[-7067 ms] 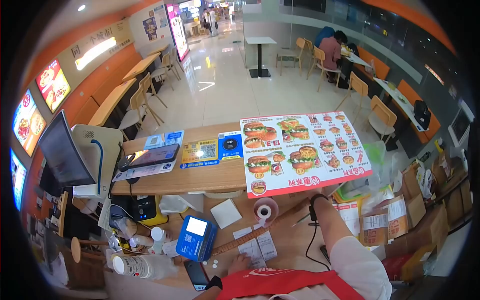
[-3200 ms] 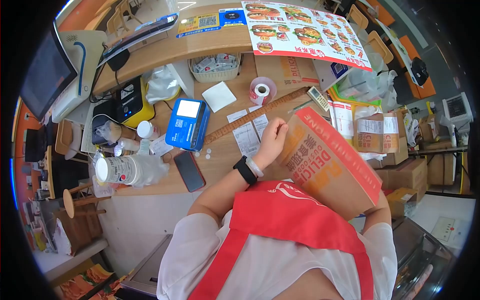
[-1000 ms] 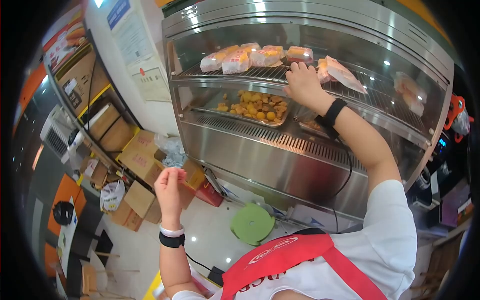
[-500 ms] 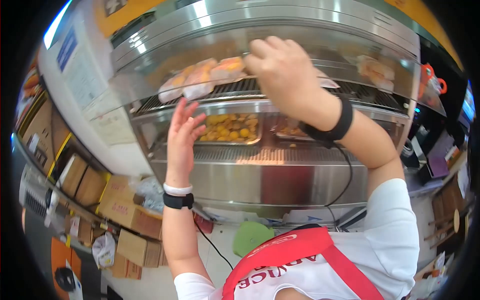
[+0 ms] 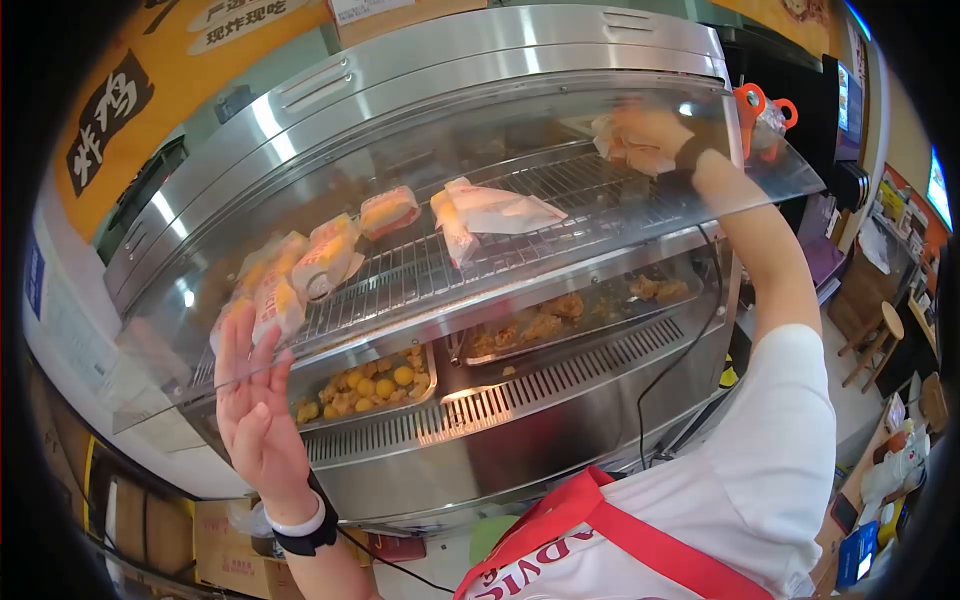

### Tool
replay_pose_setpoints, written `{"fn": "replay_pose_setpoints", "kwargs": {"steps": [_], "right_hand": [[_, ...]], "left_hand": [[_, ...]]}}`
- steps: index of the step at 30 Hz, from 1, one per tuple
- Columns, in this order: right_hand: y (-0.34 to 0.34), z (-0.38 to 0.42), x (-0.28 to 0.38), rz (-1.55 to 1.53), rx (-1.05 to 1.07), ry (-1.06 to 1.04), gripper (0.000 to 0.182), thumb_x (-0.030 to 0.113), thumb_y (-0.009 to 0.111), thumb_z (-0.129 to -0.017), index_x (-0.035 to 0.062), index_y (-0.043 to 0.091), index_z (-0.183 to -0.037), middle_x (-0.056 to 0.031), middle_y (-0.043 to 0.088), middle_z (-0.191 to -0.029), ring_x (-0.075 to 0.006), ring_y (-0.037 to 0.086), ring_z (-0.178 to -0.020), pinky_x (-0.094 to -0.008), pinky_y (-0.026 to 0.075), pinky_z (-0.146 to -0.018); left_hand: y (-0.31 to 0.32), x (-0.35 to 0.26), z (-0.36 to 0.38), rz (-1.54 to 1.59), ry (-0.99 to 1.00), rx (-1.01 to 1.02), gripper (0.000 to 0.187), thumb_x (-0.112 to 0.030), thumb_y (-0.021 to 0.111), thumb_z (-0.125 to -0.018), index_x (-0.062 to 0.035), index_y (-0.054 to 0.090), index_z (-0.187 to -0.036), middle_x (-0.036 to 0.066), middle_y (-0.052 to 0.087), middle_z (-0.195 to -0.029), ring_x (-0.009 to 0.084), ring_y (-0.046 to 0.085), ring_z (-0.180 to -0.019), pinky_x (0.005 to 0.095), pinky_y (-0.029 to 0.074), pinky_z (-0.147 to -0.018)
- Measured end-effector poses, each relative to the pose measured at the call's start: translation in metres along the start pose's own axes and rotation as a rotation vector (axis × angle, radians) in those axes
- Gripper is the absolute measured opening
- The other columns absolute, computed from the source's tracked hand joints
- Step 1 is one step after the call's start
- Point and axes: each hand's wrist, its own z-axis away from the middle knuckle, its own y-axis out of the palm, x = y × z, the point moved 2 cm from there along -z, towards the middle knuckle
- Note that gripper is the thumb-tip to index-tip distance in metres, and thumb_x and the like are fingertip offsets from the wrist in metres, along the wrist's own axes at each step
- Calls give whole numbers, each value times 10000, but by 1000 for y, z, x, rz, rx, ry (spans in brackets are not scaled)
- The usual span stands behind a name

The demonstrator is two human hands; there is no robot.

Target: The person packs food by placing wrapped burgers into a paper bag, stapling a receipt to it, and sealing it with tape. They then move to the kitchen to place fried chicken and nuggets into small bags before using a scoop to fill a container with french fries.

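My left hand [image 5: 262,440] is raised at the lower left edge of the glass panel [image 5: 560,245], fingers stretched out, holding nothing. Just beyond its fingertips lie several paper-wrapped food packets [image 5: 325,258] on the wire rack [image 5: 400,265]. My right hand [image 5: 655,135] reaches in behind the glass at the far right of the rack. It is at some crumpled paper wrappers or packets [image 5: 625,148]; blur and glare hide whether the fingers grip them. Two paper sleeves [image 5: 505,210] lie mid-rack, between my hands.
Below the rack, one tray [image 5: 432,385] holds yellow balls and browned pieces, another tray [image 5: 475,355] fried pieces. Orange-handled scissors [image 5: 748,105] hang at the case's right side. A black cable [image 5: 645,400] hangs down its front. Cardboard boxes [image 5: 230,545] stand lower left.
My right hand has moved from above the middle packets to the wrappers at the right end. My left hand stays near the case's left side. The view has shifted and tilted.
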Motion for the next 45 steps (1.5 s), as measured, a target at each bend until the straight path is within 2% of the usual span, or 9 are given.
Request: {"fn": "replay_pose_setpoints", "kwargs": {"steps": [1, 2, 6, 15, 24, 30, 38, 40, 45], "right_hand": [[-4, -4, -36, -540, 170, 415, 183, 190, 554, -752, 40, 563, -856, -121, 581, -718, -202, 587, -706, -326, 464, -524], [-9, -8, -38, -335, 225, 521, 191, 193, 553, -756, 39, 560, -868, -118, 581, -731, -200, 586, -711, -324, 464, -538], [-9, -14, -25, 300, 355, 577, 222, 207, 548, -772, 35, 548, -914, -106, 582, -786, -190, 580, -731, -318, 465, -594], [-15, -2, 16, 538, 232, 600, 290, 232, 541, -802, 29, 523, -1007, -82, 582, -896, -171, 569, -769, -305, 469, -703], [13, -24, 19, -538, -123, 451, 300, 219, 562, -780, 34, 515, -1012, -90, 582, -902, -193, 581, -755, -296, 485, -665], [120, -69, 172, -1331, 422, 311, 310, 210, 577, -766, 37, 509, -1015, -96, 583, -906, -208, 588, -746, -289, 496, -640], [214, -13, 422, -1613, 947, 460, 334, 198, 561, -766, -19, 493, -1010, -131, 572, -921, -202, 573, -840, -314, 485, -669], [225, -12, 437, -1273, 1062, -13, 339, 172, 579, -732, -6, 500, -1009, -116, 572, -935, -210, 572, -832, -328, 471, -673], [232, 3, 464, -1075, 1113, -63, 287, 178, 543, -752, 27, 506, -993, -70, 557, -873, -147, 523, -829, -273, 423, -680]], "left_hand": [[1, 1, 0, -25, 10, -24, 653, -175, 481, -705, 62, 246, -1266, 222, 261, -1310, 267, 360, -1162, 327, 315, -946], [2, 2, 1, -27, 7, -42, 649, -169, 485, -711, 61, 243, -1268, 214, 268, -1309, 244, 394, -1129, 315, 333, -931], [2, 4, 2, -48, -18, -91, 640, -162, 492, -723, 63, 243, -1267, 208, 282, -1301, 222, 424, -1092, 301, 359, -902], [-7, 13, 12, -38, -151, -178, 584, -97, 479, -734, 65, 273, -1257, 187, 371, -1236, 193, 516, -938, 290, 395, -809], [-5, 16, 15, 6, -151, -180, 512, -56, 450, -781, 52, 285, -1253, 164, 387, -1220, 202, 513, -956, 304, 404, -802], [-3, 14, 21, -32, -162, -234, 506, -46, 442, -794, 12, 275, -1269, 117, 353, -1264, 231, 388, -1125, 335, 333, -912], [-8, 20, 11, -312, 18, -239, 548, -34, 489, -772, 9, 279, -1277, 117, 247, -1332, 217, 213, -1243, 317, 160, -1005], [-15, 21, 13, -567, 67, -250, 540, -44, 493, -772, 0, 295, -1273, 132, 228, -1339, 237, 185, -1253, 329, 138, -1010], [-15, 39, 34, -1195, 69, -377, 579, -108, 535, -770, -17, 272, -1278, 164, 192, -1338, 291, 160, -1252, 367, 123, -1011]]}}
